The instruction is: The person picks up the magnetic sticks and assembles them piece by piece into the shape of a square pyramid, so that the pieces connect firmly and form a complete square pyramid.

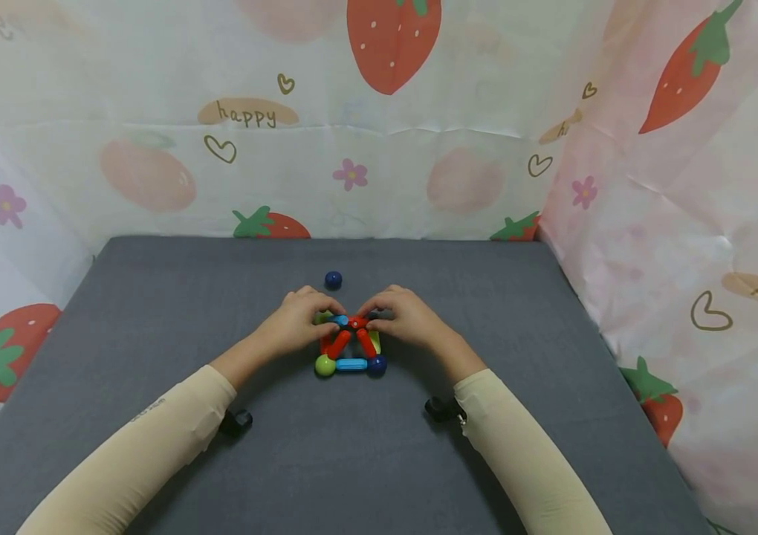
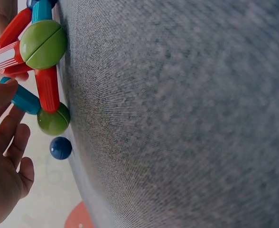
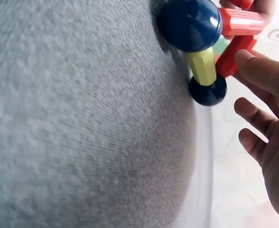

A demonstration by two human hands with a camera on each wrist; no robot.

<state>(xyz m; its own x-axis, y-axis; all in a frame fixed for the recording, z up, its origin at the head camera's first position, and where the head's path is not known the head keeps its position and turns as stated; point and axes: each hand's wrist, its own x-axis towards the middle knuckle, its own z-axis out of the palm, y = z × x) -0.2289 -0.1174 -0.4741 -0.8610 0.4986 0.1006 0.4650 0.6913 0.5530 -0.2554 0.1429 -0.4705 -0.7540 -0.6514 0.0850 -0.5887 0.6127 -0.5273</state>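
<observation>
A frame of coloured building rods and balls stands on the table in the head view. Its near side has a green ball [image 1: 325, 365], a light blue rod [image 1: 351, 365] and a dark blue ball [image 1: 377, 365]. Red rods [image 1: 338, 345] lean inward and meet near the top. My left hand [image 1: 299, 319] pinches a light blue rod [image 2: 25, 99] that slopes up from the far green ball [image 2: 54, 119]. On the other side, my right hand [image 1: 409, 319] holds a red rod [image 3: 230, 58] above the far dark blue ball [image 3: 208, 91]. Fingers partly hide the top junction.
A loose dark blue ball [image 1: 333, 280] lies behind the frame. Grey cloth covers the table [image 1: 352, 461]. Strawberry-printed sheets [image 1: 392, 148] hang along the back and sides. Black wrist devices [image 1: 237, 422] sit below both cuffs.
</observation>
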